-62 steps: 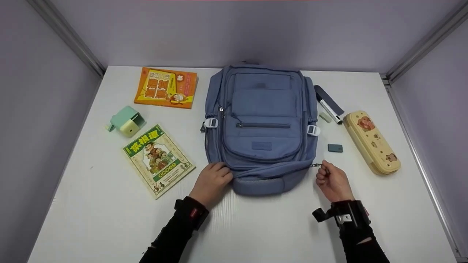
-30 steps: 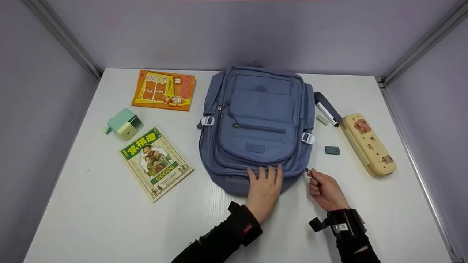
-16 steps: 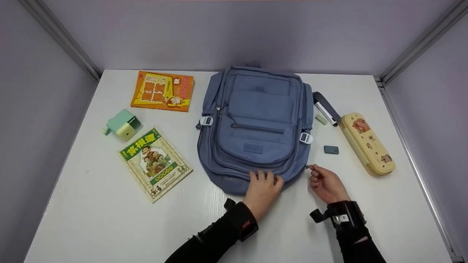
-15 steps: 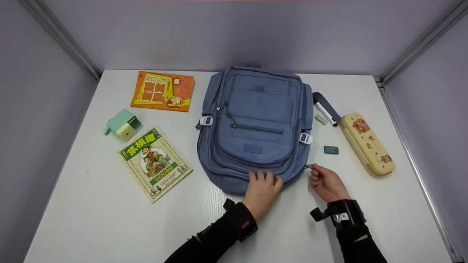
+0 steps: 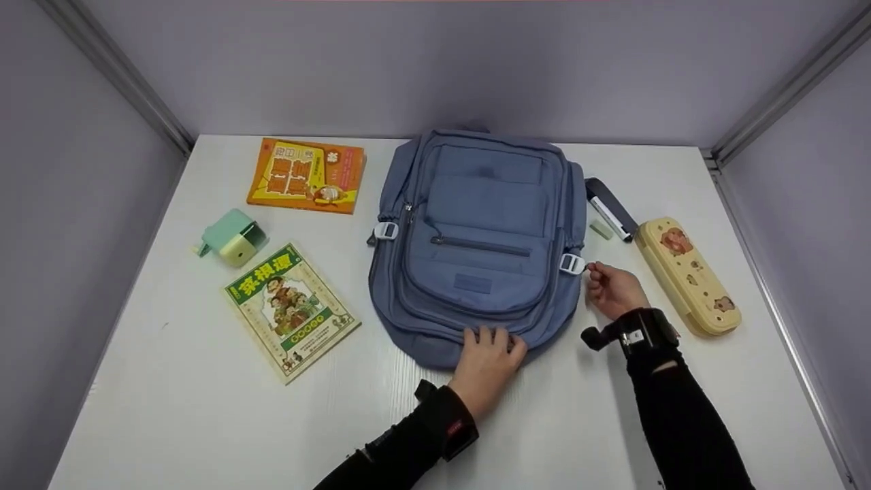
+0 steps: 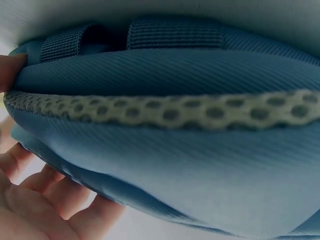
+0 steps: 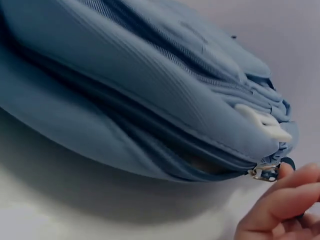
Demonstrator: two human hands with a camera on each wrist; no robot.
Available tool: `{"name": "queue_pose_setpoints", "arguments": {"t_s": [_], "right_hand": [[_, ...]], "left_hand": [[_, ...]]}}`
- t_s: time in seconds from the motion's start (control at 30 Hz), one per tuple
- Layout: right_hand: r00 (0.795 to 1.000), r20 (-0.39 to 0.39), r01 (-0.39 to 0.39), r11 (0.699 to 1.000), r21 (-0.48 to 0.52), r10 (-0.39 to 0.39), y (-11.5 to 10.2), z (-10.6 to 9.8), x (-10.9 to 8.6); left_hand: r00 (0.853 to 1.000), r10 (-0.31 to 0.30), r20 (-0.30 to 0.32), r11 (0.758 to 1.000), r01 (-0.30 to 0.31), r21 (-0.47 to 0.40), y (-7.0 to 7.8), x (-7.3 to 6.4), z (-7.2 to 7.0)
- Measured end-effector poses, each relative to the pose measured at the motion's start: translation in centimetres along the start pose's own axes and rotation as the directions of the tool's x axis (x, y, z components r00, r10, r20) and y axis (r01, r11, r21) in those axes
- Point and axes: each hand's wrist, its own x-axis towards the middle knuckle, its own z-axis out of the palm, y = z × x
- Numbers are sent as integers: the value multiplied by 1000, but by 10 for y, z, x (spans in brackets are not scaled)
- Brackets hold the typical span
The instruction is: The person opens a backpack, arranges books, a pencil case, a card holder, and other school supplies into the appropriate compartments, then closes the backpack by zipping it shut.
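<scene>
A blue backpack (image 5: 486,204) lies front side up on the white table. My left hand (image 5: 486,371) grips the middle of its near end, fingers over the top. In the left wrist view the thumb (image 6: 11,70) is on the other side of the padded edge. My right hand (image 5: 616,291) is beside the bag's right side, by the white buckle (image 5: 572,264), and pinches a zipper pull. The right wrist view shows the metal zipper slider (image 7: 265,172) just ahead of the fingertips. Behind that slider the seam (image 7: 190,155) gapes.
On the left lie an orange book (image 5: 306,175), a green pencil sharpener (image 5: 235,238) and a green-and-cream book (image 5: 292,313). To the right are a pale yellow pencil case (image 5: 688,275), a dark strip with a white-and-black piece (image 5: 612,216), and a small light green block (image 5: 601,229).
My left hand has shifted from the bag's near left corner to its near middle. My right hand has drawn the zipper pull away from me along the right side, covering the small dark block.
</scene>
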Motion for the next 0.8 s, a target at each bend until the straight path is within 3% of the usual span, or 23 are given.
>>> {"name": "queue_pose_setpoints", "arguments": {"t_s": [0.2, 0.37, 0.4, 0.53, 0.6, 0.63, 0.67, 0.8], "right_hand": [[999, 9, 33, 999, -42, -32, -17, 9, 18], [998, -2, 56, 998, -34, -56, -23, 13, 27], [997, 43, 69, 997, -18, -68, -22, 5, 35], [988, 5, 152, 971, -186, -154, -15, 6, 33], [973, -14, 209, 906, -369, -230, -10, 8, 30], [963, -72, 194, 852, -486, -260, -8, 17, 21], [954, -76, 197, 797, -570, -290, -5, 17, 20], [913, -52, 176, 507, -843, -404, 4, 21, 11]], "left_hand": [[999, 11, 46, 1000, -10, -11, 1, -1, -1], [999, 9, 45, 1000, -8, -16, 0, 1, -1], [999, 8, 39, 1000, -7, -20, 0, 1, -1], [999, 14, 32, 999, -12, -40, -1, 2, -1], [999, 17, 40, 999, -15, -49, -2, 1, -2], [998, 21, 51, 998, -18, -53, -3, 0, -2], [998, 26, 66, 998, -22, -56, -4, 0, -3], [996, 36, 86, 996, -29, -79, -9, -2, -4]]}}
